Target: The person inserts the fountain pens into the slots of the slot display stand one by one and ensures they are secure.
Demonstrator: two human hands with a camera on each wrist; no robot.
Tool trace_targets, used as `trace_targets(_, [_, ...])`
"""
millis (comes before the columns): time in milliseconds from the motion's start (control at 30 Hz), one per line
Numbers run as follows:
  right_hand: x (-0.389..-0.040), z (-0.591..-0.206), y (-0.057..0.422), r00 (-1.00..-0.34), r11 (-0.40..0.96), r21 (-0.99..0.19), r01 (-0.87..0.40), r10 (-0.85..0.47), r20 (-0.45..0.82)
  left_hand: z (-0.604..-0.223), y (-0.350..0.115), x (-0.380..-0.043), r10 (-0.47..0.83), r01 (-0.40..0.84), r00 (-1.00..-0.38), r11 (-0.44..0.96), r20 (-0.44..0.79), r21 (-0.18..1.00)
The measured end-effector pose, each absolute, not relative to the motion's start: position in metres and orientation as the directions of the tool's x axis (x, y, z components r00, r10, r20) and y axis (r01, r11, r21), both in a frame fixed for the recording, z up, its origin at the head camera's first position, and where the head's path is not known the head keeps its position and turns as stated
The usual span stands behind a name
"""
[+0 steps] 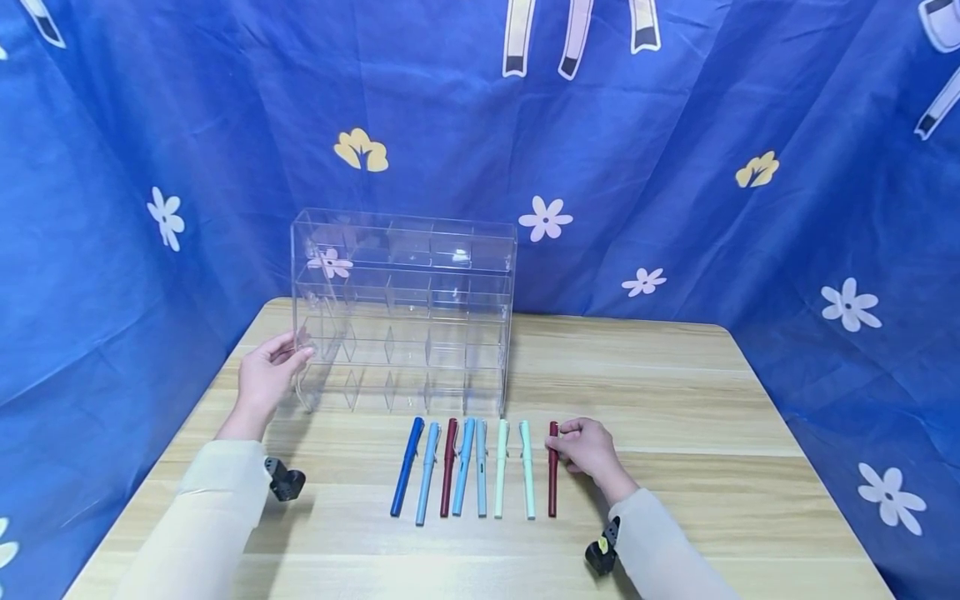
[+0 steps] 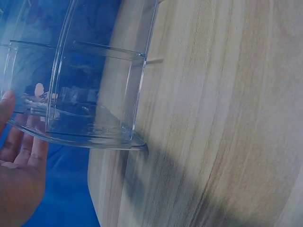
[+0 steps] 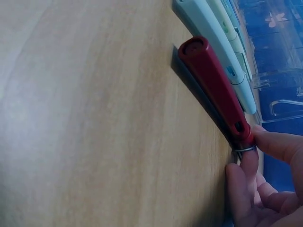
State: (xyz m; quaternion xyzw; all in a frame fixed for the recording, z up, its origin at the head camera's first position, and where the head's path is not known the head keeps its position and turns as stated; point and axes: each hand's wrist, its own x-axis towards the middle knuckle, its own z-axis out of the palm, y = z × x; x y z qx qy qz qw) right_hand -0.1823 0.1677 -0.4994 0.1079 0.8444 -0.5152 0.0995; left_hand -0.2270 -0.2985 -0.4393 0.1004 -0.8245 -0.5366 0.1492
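A clear acrylic organizer (image 1: 408, 268) with tiers of compartments stands upright at the back left of the table. My left hand (image 1: 270, 371) holds its left side panel, thumb on one face and fingers behind it, as the left wrist view shows at the panel's edge (image 2: 75, 141). At the right end of a row of pens, my right hand (image 1: 588, 450) pinches a dark red pen (image 1: 552, 483) near its capped end. That pen (image 3: 215, 85) slants across the right wrist view, with thumb and fingers around its far end.
Left of the held pen lie several more: a dark blue pen (image 1: 405, 471), light blue pens (image 1: 427, 479), another dark red pen (image 1: 448, 475) and mint green pens (image 1: 528, 475). A blue patterned curtain (image 1: 637, 167) hangs behind the wooden table (image 1: 637, 367).
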Motion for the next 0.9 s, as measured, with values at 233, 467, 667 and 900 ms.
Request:
trace_targets(233, [-0.1835,-0.4952,0.1658,-0.960,0.472,-0.836,0.278,0.102,-0.262,-0.4377,-0.2979,-0.2273,-0.348,-0.022,-0.929,0.394,0.127,0.919])
trace_targets(467, [-0.1836,-0.4941,0.1663,-0.953,0.476,-0.826,0.300,0.110,-0.283,-0.4388,-0.2972,-0.2276,-0.341,-0.016,-0.932,0.381,0.125,0.924])
trace_targets(667, [-0.1831,-0.4938,0.1669,-0.952,0.458,-0.835,0.303,0.116,-0.282,-0.4403,-0.2977,-0.2284,-0.332,0.000,-0.933,0.381,0.137,0.925])
trace_targets(900, [-0.1842,-0.4903,0.1675,-0.959,0.384,-0.879,0.282,0.092,-0.267,-0.4406,-0.2981,-0.2287,-0.340,0.009,-0.928,0.380,0.149,0.925])
